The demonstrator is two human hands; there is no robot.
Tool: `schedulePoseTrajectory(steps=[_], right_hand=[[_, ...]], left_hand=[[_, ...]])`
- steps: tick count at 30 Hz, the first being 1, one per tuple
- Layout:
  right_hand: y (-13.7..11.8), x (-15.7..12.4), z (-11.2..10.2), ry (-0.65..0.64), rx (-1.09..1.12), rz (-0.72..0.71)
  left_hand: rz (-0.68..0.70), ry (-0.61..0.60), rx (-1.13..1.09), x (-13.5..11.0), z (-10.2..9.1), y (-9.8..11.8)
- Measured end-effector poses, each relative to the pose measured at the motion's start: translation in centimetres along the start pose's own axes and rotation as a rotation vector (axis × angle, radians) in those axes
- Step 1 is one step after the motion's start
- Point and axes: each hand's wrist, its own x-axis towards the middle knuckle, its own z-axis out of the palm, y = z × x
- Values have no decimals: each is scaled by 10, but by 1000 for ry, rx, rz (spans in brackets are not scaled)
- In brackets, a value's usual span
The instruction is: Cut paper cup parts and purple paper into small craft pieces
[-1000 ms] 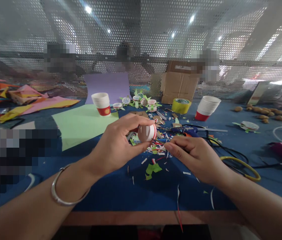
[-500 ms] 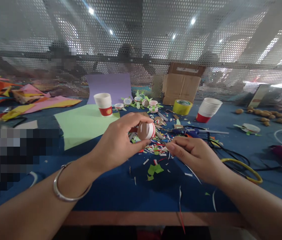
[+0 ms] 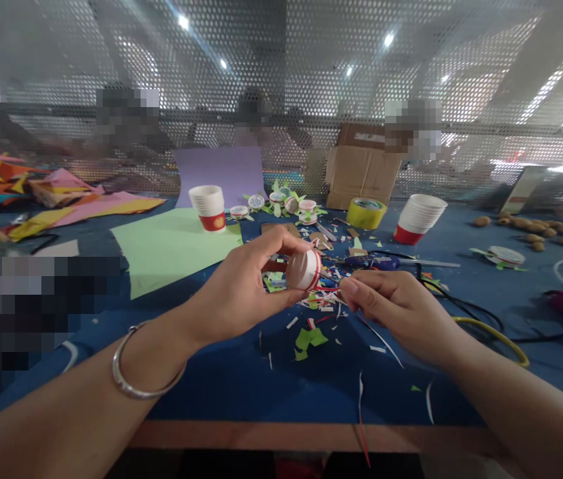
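Here, the blue cloth-covered table [image 3: 241, 379] spreads under everything, soft and matte, with a bare wooden edge nearest the person. On its left side lies a flat sheet of pale green paper [image 3: 171, 249], smooth and uncreased. Farther back a brown cardboard box [image 3: 361, 174] stands with its flaps up. One stack of cups [image 3: 209, 207], white paper with a red band, stands upright at the far edge of the green paper. A second stack [image 3: 418, 218] leans just right of a squat roll of yellow tape [image 3: 365, 213]. Above the middle of the table the left hand [image 3: 238, 293] is closed around a short cut-down cup [image 3: 305, 269], round and white with a red rim line, pinched between thumb and fingertips. The right hand [image 3: 401, 309] is just beside it, its fingertips pressed together on what looks like a thin paper strip [image 3: 334, 291] running from the rim. The work in hand seems to be drawing this strip along or off the rim. Carrying that on would call for a firm hold on the thin-walled cup without crushing it, and an even pull so the strip does not tear. Below the hands lie paper scraps [image 3: 308, 338], green, white and red slivers.
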Motion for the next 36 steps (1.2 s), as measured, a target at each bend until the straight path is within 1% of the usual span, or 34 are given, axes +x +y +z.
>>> schedulePoseTrajectory(steps=[14, 19, 21, 25, 27, 32, 34, 36], right_hand=[[-2, -1, -1, -24, -3, -9], [-5, -1, -1, -47, -16, 3], [-5, -1, -1, -44, -28, 18], [-3, -2, 1, -44, -48, 36], [-3, -2, 1, -47, -53, 42], [-3, -1, 3, -78, -66, 76], [-3, 1, 3, -79, -92, 73], [-1, 1, 4, -79, -114, 80]], left_hand=[[86, -34, -5, -1, -1, -4], [106, -49, 47, 0, -3, -6], [166, -46, 150, 0, -5, -4], [351, -23, 515, -2, -9, 7], [421, -22, 643, -2, -11, 13], [542, -56, 812, -3, -13, 16], [559, -63, 845, -3, -13, 16], [546, -72, 851, -3, -13, 15]])
